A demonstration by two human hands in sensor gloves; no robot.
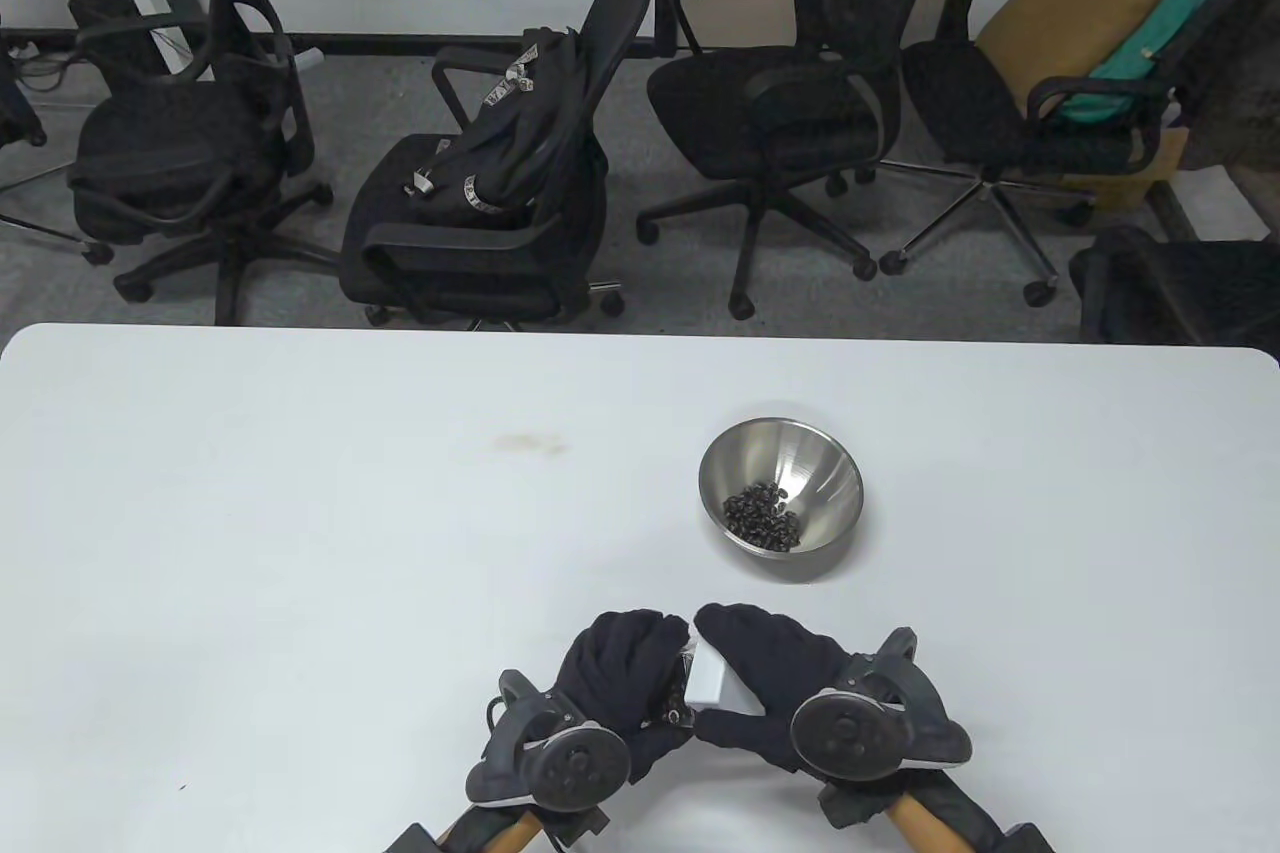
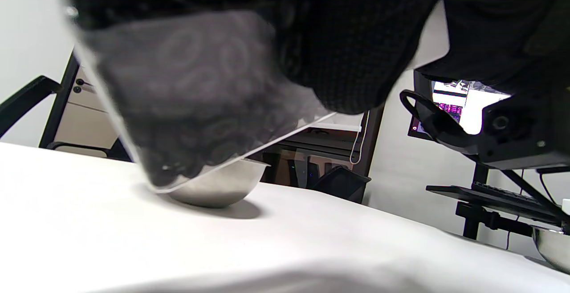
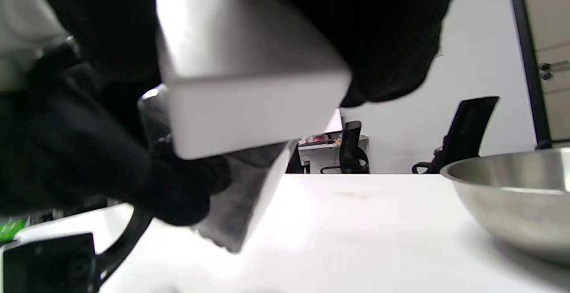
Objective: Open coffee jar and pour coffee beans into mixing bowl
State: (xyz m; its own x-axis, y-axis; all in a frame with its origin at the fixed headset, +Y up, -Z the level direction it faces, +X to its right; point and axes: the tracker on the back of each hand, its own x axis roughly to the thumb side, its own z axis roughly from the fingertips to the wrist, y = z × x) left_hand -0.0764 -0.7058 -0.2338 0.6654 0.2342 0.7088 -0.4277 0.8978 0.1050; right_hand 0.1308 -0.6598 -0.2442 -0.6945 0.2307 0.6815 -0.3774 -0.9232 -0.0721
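- No readable label on jar (image 2: 191, 106) or lid (image 3: 240, 79).
- Jar tilted, lid end toward right hand (image 1: 770, 683).
- Left hand (image 1: 620, 683) fingers wrap jar; right fingers grip lid.
- Beans (image 1: 765, 518) in bowl (image 1: 830, 478).

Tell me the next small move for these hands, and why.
Probably press the white lid down onto the jar. Beans already lie in the bowl, the left hand grips the jar, and the right hand holds the lid against its top.
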